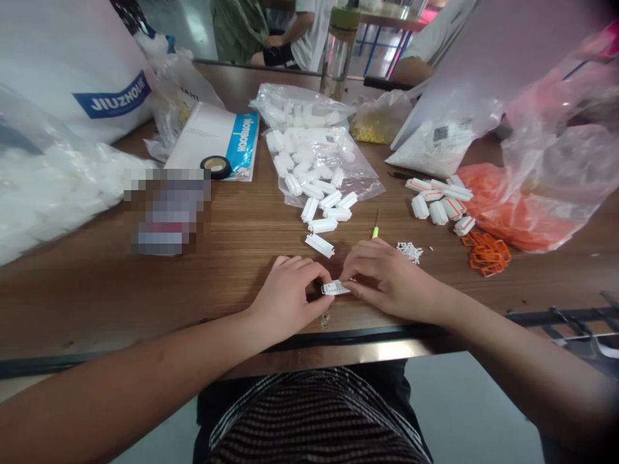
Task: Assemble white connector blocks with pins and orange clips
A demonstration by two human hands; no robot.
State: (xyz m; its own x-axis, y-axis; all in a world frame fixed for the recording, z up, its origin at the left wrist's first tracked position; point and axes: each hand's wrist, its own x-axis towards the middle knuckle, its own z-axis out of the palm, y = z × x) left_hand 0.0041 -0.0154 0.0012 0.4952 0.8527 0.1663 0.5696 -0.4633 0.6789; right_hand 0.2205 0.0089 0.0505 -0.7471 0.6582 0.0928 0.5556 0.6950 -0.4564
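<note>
Near the table's front edge, my left hand (pixel 287 293) pinches the left end of a white plastic connector housing (pixel 333 287), which shows a row of small openings. My right hand (pixel 387 280) has its fingers closed at the housing's right end and hides that part; whether a small piece is between those fingertips I cannot tell. Just beyond lie loose white housings (pixel 322 225). A small pile of tiny white parts (pixel 410 252) sits beside my right hand. Behind that hand, a thin tool with a yellow-green handle (pixel 375 232) lies partly hidden.
Housings with orange strips (pixel 453 207) and a heap of orange rings (pixel 488 253) lie at the right, by a bag of orange parts (pixel 517 212). Farther back are a bag of housings (pixel 309 138), a notebook (pixel 244 145), black tape (pixel 216 167) and a bottle (pixel 338 55). People sit beyond.
</note>
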